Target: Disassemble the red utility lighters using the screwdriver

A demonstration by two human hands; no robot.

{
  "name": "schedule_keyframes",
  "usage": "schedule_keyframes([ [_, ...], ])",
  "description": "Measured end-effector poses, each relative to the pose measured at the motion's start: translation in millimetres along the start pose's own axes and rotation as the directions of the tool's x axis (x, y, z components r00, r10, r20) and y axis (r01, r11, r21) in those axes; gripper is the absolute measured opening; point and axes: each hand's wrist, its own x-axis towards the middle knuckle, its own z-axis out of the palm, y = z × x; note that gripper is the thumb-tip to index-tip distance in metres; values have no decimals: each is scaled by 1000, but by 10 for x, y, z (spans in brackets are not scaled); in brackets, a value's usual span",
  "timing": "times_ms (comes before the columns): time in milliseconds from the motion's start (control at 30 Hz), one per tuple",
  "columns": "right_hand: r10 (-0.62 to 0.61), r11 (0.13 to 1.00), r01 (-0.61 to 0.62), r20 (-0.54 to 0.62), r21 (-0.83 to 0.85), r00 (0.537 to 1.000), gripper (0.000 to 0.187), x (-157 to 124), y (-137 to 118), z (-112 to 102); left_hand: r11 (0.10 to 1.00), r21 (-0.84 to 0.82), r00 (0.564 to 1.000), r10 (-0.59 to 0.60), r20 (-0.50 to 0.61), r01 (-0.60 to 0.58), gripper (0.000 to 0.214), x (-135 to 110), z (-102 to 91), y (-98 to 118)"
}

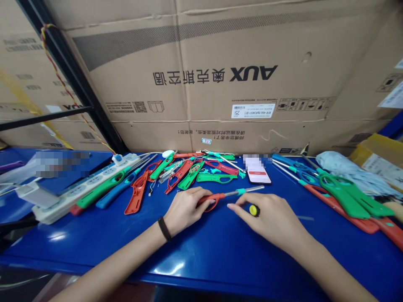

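Note:
My left hand (189,205), with a dark band on its wrist, is closed around the handle of a red long-nosed lighter (217,196). The lighter's metal tube points right, with a turquoise collar (241,191) partway along it. Just right of it, my right hand (267,214) is curled around a tool with a yellow and black round end (254,210), which looks like a screwdriver. Its shaft is hidden by the hand. Beyond both hands lies a spread of red and green lighter shells (217,178), metal tubes and small turquoise parts.
A phone (258,175) lies behind my right hand. Several assembled lighters (341,195) are piled at the right, near a light blue cloth (343,170). At the left, a white power strip (91,182) has more lighters (102,191) beside it. A large cardboard box (204,50) stands behind.

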Motion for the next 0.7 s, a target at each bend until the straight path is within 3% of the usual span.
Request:
schedule_keyframes([
  [100,131,965,-156,128,213,983,23,17,-49,10,982,-182,989,-69,-134,44,18,14,-35,155],
  [200,233,828,-262,121,495,965,32,128,-79,-42,909,-409,963,-176,-206,78,19,81,-83,304],
  [267,290,743,-294,107,601,951,35,215,-97,-97,837,-539,952,-235,-198,95,22,146,-116,375],
  [367,307,687,-253,43,682,951,35,320,-111,-152,753,-649,956,-259,-139,109,25,229,-156,455],
  [567,243,675,-170,1,718,970,36,463,-88,-127,661,-739,930,-340,-142,129,24,306,-147,547],
  [700,168,770,-99,-51,631,985,32,550,-93,-89,592,-794,926,-361,-110,136,24,396,-129,498],
])
